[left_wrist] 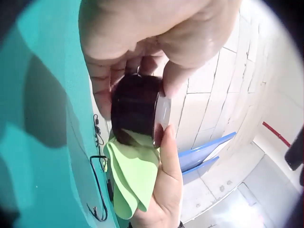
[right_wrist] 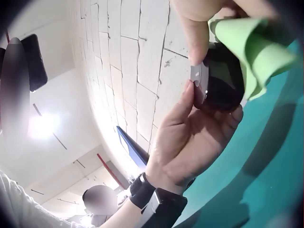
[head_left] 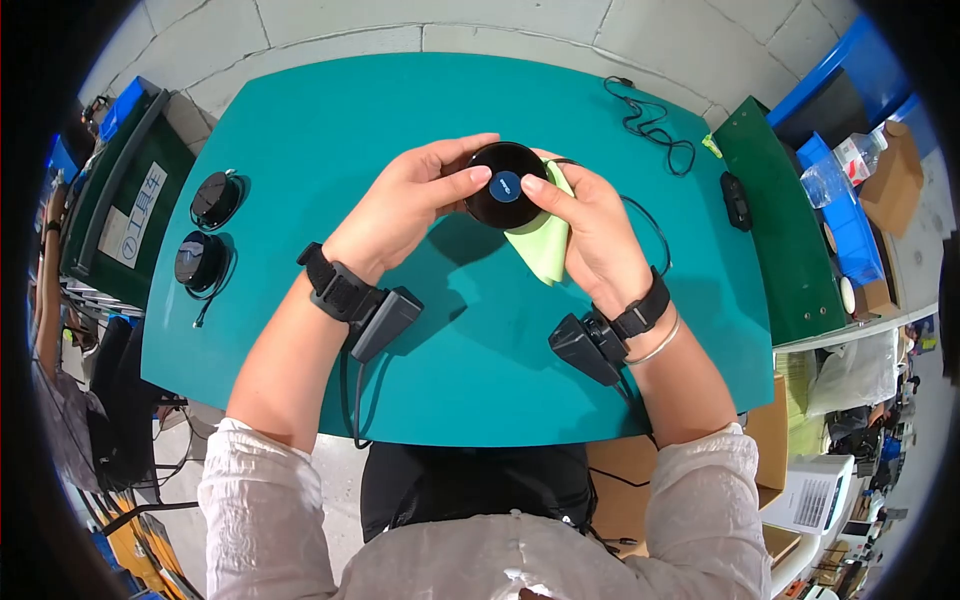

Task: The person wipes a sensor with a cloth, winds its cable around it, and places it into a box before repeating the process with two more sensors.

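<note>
Both hands hold up a glossy round black device [head_left: 507, 212] with a blue round label [head_left: 507, 186], its face turned up to the head camera. My left hand [head_left: 400, 200] grips its left side, thumb on the face beside the label and fingers curled around the body. From the right, my right hand [head_left: 603, 235] grips it with the thumb at the label's edge. A light green cloth [head_left: 543, 245] hangs folded between the right hand and the device. In the left wrist view the cloth [left_wrist: 135, 178] drapes below the device [left_wrist: 135, 107]. The right hand's other fingers are partly hidden.
Two more round black devices with coiled cables, one farther back [head_left: 215, 200] and one nearer [head_left: 201, 261], lie on the left of the green table [head_left: 450, 390]. A black cable [head_left: 655, 130] lies back right. A small black object [head_left: 736, 201] sits by the green bin [head_left: 785, 230].
</note>
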A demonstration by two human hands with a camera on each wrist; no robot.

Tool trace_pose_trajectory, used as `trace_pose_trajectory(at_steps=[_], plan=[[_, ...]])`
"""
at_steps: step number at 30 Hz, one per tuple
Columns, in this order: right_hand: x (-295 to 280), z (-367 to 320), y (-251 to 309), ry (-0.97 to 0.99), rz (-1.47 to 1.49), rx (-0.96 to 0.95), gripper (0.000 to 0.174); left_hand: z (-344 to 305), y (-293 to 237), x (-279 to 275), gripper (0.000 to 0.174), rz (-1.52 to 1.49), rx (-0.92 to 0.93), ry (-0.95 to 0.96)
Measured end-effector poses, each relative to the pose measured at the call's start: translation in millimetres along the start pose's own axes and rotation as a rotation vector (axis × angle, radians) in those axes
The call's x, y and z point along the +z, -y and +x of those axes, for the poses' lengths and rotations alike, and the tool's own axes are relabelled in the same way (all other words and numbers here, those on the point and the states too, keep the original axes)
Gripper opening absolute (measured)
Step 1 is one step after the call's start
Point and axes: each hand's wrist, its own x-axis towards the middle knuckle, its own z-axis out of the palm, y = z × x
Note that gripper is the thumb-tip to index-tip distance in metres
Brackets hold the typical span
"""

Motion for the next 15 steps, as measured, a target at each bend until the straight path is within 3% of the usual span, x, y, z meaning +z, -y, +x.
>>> trace_pose_trajectory(at_steps=[8, 12, 15], plan=[[-2, 3, -7, -0.043, 0.098, -0.097, 0.037, -3, 19, 28, 0.049, -0.326, -0.053, -0.128], [0, -1, -12, -0.007, 0.080, 0.055, 0.027, 1, 20, 20, 0.044, -0.118, 0.076, -0.252], [-2, -2, -6, 0.076, 0.114, 0.172, 0.029, 3, 21, 6, 0.039, -0.348, 0.015, -0.240]])
